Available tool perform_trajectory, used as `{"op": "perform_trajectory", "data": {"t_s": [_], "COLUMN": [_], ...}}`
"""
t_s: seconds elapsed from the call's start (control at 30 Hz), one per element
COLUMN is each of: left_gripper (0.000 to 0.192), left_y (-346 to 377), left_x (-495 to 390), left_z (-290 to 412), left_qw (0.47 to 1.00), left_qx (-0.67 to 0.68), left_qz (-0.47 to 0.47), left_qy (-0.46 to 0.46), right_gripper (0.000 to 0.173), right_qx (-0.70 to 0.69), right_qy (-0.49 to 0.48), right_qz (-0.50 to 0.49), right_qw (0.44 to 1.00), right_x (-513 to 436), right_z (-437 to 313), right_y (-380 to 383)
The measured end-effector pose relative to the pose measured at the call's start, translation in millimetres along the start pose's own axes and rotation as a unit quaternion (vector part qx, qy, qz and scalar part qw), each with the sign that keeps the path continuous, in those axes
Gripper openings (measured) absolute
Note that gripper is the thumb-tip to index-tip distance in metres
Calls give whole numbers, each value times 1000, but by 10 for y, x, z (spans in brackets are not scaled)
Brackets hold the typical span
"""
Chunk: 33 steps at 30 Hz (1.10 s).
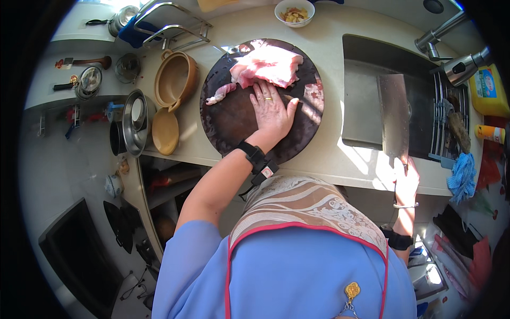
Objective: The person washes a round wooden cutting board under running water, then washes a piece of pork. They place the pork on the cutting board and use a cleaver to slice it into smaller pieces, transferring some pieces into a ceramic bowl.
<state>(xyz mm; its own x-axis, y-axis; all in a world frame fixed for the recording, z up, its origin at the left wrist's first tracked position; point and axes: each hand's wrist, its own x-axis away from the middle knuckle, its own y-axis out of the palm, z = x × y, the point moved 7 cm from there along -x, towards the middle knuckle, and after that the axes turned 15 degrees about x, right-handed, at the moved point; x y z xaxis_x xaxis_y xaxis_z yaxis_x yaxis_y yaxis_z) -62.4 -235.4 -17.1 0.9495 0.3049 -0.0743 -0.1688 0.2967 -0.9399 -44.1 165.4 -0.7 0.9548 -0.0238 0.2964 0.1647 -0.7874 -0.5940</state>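
A large slab of raw meat [269,65] with pale fat lies at the far side of a round, dark cutting board [235,127]. Left of it on the board is a small strip of raw meat [221,93]. My left hand [273,109] rests on the board with its fingers spread, fingertips touching or just reaching the slab's near edge; it wears a ring. My right hand [406,177] grips the handle of a cleaver [393,115], whose broad blade extends over the sink [360,129], away from the board.
A clay pot [175,79], its lid [165,131] and nested metal bowls [137,139] stand left of the board. Beyond it is a white bowl [295,20] of yellowish pieces. A faucet [464,69], yellow bottle [490,87] and blue cloth [462,177] are around the sink.
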Motion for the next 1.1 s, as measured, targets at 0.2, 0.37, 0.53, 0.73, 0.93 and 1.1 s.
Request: {"op": "perform_trajectory", "data": {"t_s": [0.2, 0.37, 0.53, 0.73, 0.93, 1.1], "left_gripper": [72, 70, 56, 42, 34, 31], "left_y": [18, 143, -418, -1246, -1747, -2176], "left_x": [3, 482, 266, 470, 751, 1018], "left_z": [1040, 1753, 906, -304, -1527, -2768], "left_qw": [952, 867, 921, 973, 974, 954], "left_qx": [180, 228, 228, 196, 169, 174], "left_qz": [-123, -263, -151, 66, 152, 242], "left_qy": [213, 357, 279, 105, 0, -36], "right_gripper": [25, 27, 21, 26, 34, 46], "right_qx": [-20, 16, -15, -64, 135, 333], "right_qy": [22, 27, 19, -13, -301, -406], "right_qz": [-5, 17, -5, -70, -58, 22], "right_qw": [1000, 999, 1000, 995, 942, 850], "right_x": [-14, 25, 49, 70, 453, 683], "right_z": [164, 157, 33, -439, -1655, -2136], "right_y": [-121, -201, -83, 371, 1115, 1990]}}
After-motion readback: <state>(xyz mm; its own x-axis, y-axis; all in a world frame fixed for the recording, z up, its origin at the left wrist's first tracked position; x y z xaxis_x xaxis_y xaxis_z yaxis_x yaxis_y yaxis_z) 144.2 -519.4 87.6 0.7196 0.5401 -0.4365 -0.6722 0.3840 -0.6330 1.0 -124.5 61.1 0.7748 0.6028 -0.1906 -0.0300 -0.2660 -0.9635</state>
